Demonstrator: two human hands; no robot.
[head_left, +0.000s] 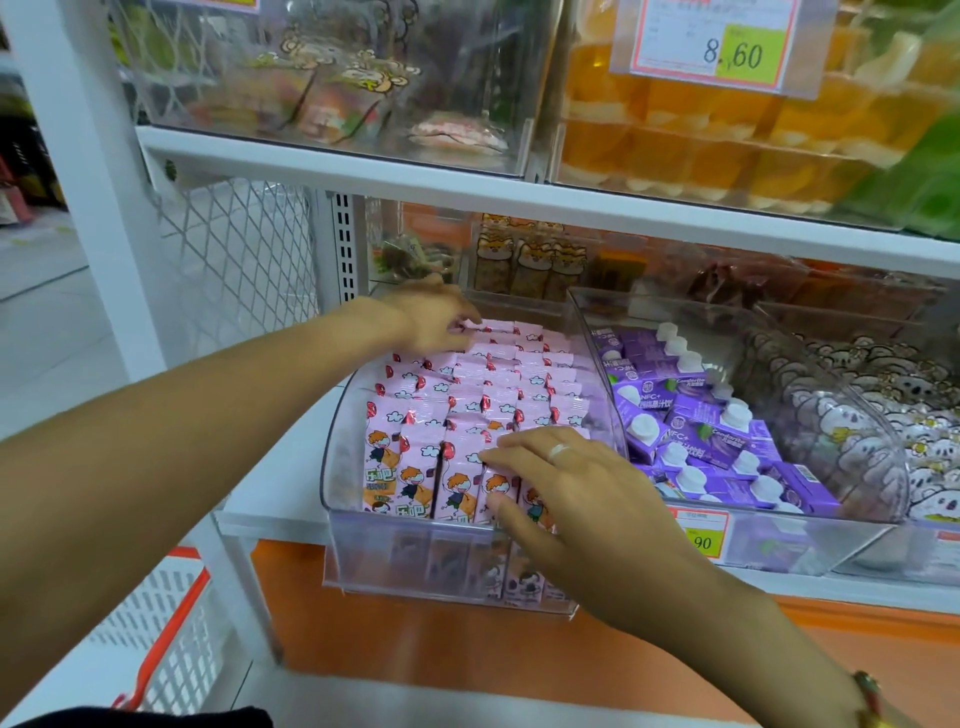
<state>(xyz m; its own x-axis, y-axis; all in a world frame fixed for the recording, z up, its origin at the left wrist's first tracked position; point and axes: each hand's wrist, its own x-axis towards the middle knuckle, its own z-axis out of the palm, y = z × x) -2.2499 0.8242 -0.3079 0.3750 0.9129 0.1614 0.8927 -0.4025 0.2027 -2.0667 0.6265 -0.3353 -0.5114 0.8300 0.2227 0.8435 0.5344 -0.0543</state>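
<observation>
Pink snack packets (467, 395) stand upright in tight rows in the clear bin (332, 467) on the shelf, filling it from the front wall back to 12 o'clock.

Left grip (436, 317) is at the bin's 12 o'clock end, fingers bent down onto the back row. You can't tell from this view whether it pinches a packet or only touches.

Right grip (561, 483) is at the 5 o'clock corner, fingers spread and nearly straight across the tops of the front row, thumb against a packet face. It holds nothing and just presses.

Handling, my read:
- Light foil-film sachets, soft and crinkly, slick surface. They lean and domino easily.
- The contents may crush, so don't squeeze the middle.
- Take one by the top crimped seam, thumb and forefinger, and lift straight up. The seam is the stiffest part.
- For squaring rows, push with flat fingers on the tops, not the faces.
- The rows are packed close, so pulling one will likely drag its neighbours. Hold the row down with the other grip.

Purple cartons (691, 431) sit in the next bin at 3 o'clock, apart behind the clear wall.
</observation>
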